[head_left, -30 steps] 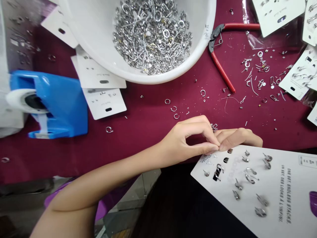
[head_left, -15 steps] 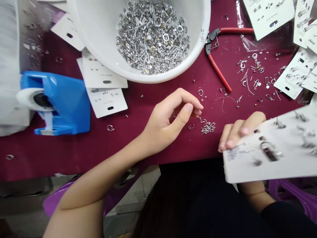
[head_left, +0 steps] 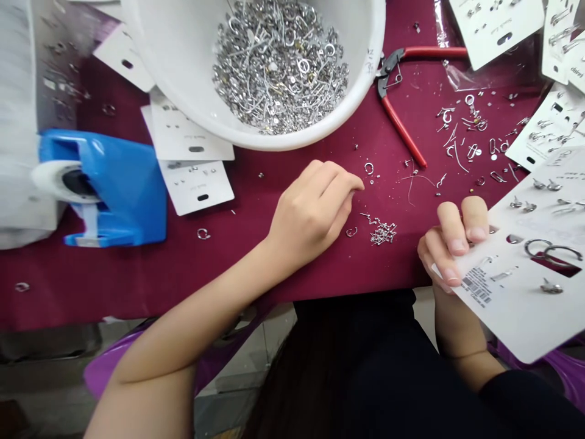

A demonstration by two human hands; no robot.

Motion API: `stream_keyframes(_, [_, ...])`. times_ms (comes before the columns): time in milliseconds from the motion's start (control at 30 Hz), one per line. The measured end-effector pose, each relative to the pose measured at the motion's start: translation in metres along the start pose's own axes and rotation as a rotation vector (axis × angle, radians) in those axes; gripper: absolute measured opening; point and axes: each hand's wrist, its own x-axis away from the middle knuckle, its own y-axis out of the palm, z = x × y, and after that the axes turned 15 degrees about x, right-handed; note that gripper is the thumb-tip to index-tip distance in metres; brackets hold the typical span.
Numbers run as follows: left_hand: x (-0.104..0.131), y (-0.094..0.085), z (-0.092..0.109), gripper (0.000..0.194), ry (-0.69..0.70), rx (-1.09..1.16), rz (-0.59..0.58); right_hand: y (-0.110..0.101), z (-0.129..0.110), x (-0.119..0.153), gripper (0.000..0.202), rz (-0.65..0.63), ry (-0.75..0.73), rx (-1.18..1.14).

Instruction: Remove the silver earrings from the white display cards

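Bowl point(head_left: 274, 142): white, heaped with metal pieces point(head_left: 281, 70), 12 o'clock.
Pliers point(head_left: 403, 131): red-handled, 1 o'clock.
Tape dispenser point(head_left: 132, 189): blue, 9 o'clock.
Pin pile point(head_left: 382, 233): between my hands.
Earring card point(head_left: 516, 311): 4 o'clock.
Right hand point(head_left: 441, 247): my fingers close on the card's leftmost corner.
Left hand point(head_left: 313, 210): my fingers curl in, undersides hidden; I cannot tell whether they hold anything.

Jewellery workshop of some kind, by the look of it.
A white tub point(head_left: 192, 82) is heaped with metal bits point(head_left: 281, 70) at 12 o'clock, red-handled pliers point(head_left: 402, 129) are laid between 1 and 2, silvery scraps point(head_left: 474, 150) are scattered around 2, a blue tape dispenser point(head_left: 128, 186) is parked at 9, and earrings point(head_left: 551, 286) are mounted on a barcoded card point(head_left: 521, 299) at 3.
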Motion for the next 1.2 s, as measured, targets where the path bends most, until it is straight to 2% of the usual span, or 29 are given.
stream_keyframes(133, [0.000, 0.002, -0.007, 0.022, -0.092, -0.038, 0.029, 0.002, -0.002, 0.001, 0.014, 0.063, 0.063, 0.007])
stream_keyframes(233, [0.000, 0.004, -0.011, 0.022, -0.150, -0.055, 0.008, 0.002, -0.004, 0.002, 0.013, 0.046, 0.071, -0.003])
stream_keyframes(400, [-0.005, 0.009, -0.010, 0.023, -0.165, -0.063, 0.000, 0.003, -0.006, 0.004, 0.016, 0.080, 0.098, 0.029])
stream_keyframes(633, [-0.016, 0.019, -0.002, 0.019, -0.154, 0.002, -0.072, -0.001, -0.006, 0.001, 0.018, -0.068, 0.145, 0.013])
stream_keyframes(767, [-0.024, 0.028, -0.003, 0.014, -0.142, 0.000, -0.067, -0.001, -0.009, -0.002, 0.018, -0.101, 0.167, 0.053])
stream_keyframes(900, [-0.030, 0.034, -0.008, 0.017, -0.132, 0.007, -0.068, 0.006, -0.014, -0.005, 0.018, -0.115, 0.134, 0.100])
stream_keyframes(1000, [-0.031, 0.032, -0.005, 0.015, -0.103, 0.058, -0.108, 0.011, -0.016, -0.009, 0.026, -0.064, 0.135, 0.122])
stream_keyframes(1100, [-0.029, 0.024, 0.009, 0.016, -0.071, 0.154, -0.157, 0.015, -0.014, -0.010, 0.031, -0.033, 0.139, 0.133])
stream_keyframes(1200, [-0.024, 0.013, 0.025, 0.014, -0.081, 0.342, -0.125, 0.019, -0.009, -0.009, 0.033, 0.048, 0.140, 0.167])
